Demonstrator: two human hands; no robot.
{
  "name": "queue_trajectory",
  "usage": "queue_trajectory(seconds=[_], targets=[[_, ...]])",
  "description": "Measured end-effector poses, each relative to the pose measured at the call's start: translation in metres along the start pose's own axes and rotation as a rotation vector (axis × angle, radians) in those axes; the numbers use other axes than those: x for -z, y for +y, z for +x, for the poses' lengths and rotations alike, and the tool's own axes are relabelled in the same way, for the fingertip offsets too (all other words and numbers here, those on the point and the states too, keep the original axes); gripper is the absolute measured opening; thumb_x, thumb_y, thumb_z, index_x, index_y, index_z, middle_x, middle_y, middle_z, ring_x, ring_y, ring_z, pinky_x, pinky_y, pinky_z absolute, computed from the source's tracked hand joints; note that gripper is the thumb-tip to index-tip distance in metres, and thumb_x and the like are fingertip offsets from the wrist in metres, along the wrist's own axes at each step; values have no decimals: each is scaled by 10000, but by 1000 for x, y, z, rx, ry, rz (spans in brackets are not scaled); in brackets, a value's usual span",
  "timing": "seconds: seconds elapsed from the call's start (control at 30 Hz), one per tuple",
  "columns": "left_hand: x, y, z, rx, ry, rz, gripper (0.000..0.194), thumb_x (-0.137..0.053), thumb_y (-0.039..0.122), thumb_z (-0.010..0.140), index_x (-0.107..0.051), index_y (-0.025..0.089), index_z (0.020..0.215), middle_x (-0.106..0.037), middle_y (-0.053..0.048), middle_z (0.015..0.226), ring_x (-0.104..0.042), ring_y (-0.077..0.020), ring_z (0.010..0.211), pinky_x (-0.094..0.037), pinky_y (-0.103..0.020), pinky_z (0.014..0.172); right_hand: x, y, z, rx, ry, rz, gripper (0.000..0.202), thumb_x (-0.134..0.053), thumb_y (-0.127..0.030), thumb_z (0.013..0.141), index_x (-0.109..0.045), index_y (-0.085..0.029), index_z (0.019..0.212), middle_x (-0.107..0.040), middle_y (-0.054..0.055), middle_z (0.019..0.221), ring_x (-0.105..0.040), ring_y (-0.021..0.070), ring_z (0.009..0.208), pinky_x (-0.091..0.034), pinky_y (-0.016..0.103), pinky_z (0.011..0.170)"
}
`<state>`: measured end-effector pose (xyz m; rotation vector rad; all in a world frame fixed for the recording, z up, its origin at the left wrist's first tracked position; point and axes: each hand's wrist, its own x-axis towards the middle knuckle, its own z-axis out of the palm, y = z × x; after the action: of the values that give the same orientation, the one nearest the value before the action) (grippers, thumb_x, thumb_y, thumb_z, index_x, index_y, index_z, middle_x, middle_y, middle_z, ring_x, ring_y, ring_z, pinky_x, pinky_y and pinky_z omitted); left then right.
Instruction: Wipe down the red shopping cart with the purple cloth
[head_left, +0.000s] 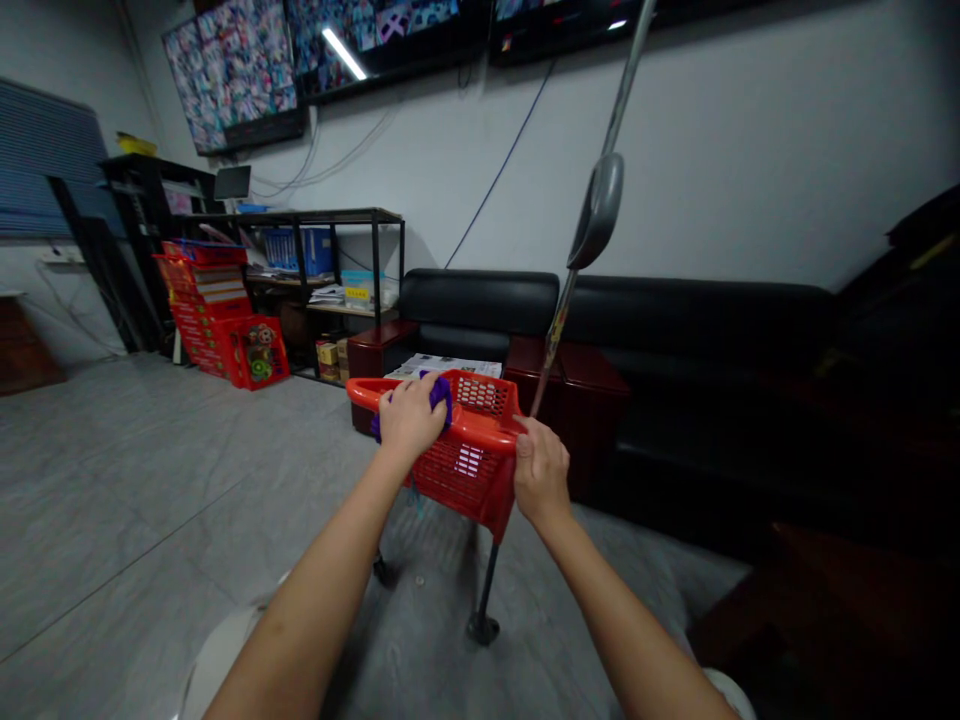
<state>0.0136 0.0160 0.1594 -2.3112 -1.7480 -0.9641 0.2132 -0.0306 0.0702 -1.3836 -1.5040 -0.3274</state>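
Note:
A small red shopping cart (pixel 457 480) stands on the floor in front of me, with dark legs and wheels. My left hand (pixel 409 415) is closed around a purple cloth (pixel 441 398), pressing it on the cart's red handle (pixel 480 432) left of its middle. At the handle's right end, my right hand (pixel 541 468) grips the red plastic, thumb on the near side. A grey pole (pixel 574 270) with a dark grey loop-shaped part rises slanting behind the cart, its foot hidden behind the cart and my right hand.
A black sofa (pixel 705 340) with dark red wooden armrests (pixel 574 385) stands close behind the cart. Newspapers (pixel 446 367) lie beyond the basket. Red boxes (pixel 214 315) are stacked on the left beside a shelf (pixel 337 215). Screens (pixel 240 70) hang on the wall. Grey floor (pixel 172 480) extends to the left.

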Motion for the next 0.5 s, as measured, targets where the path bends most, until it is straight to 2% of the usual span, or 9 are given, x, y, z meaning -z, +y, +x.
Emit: queue_trajectory(seconds=[0.1, 0.17, 0.23, 0.33, 0.5], targets=[[-9, 22, -15, -37, 38, -13, 467, -503, 334, 901, -484, 285, 1365, -597, -62, 1356, -472, -287, 1296, -342, -496, 1056, -7, -9, -1, -3, -2, 51, 468, -206, -414, 1008, -546, -193, 1240, -608, 106, 1233, -517, 229, 1159, -378, 398, 997], [-13, 36, -24, -124, 29, -36, 464, -511, 342, 901, -484, 307, 1363, -592, -47, 1366, -448, -286, 1319, -325, -506, 1066, -8, -14, 0, -1, -18, 46, 452, -215, -413, 1007, -549, -201, 1225, -610, 103, 1222, -517, 231, 1148, -384, 396, 977], [-15, 40, -28, -211, 10, -61, 449, -503, 360, 913, -483, 321, 1359, -600, -33, 1358, -448, -274, 1322, -321, -503, 1069, -7, -15, 0, -1, -27, 18, 444, -218, -416, 1006, -564, -203, 1188, -621, 102, 1188, -524, 236, 1120, -389, 389, 941], [-12, 27, -22, -254, -6, -79, 452, -502, 359, 920, -473, 314, 1369, -597, -31, 1362, -464, -253, 1315, -336, -474, 1071, -2, -13, 1, 34, -45, -19, 435, -230, -417, 1005, -590, -200, 1115, -642, 93, 1112, -544, 231, 1069, -375, 378, 931], [-2, -10, -2, -44, 48, -73, 444, -493, 336, 924, -489, 261, 1362, -611, -64, 1333, -523, -242, 1252, -378, -423, 1052, -2, -17, 3, 82, -79, -2, 429, -234, -417, 1009, -600, -199, 1059, -648, 83, 1070, -549, 221, 1047, -362, 368, 940]])
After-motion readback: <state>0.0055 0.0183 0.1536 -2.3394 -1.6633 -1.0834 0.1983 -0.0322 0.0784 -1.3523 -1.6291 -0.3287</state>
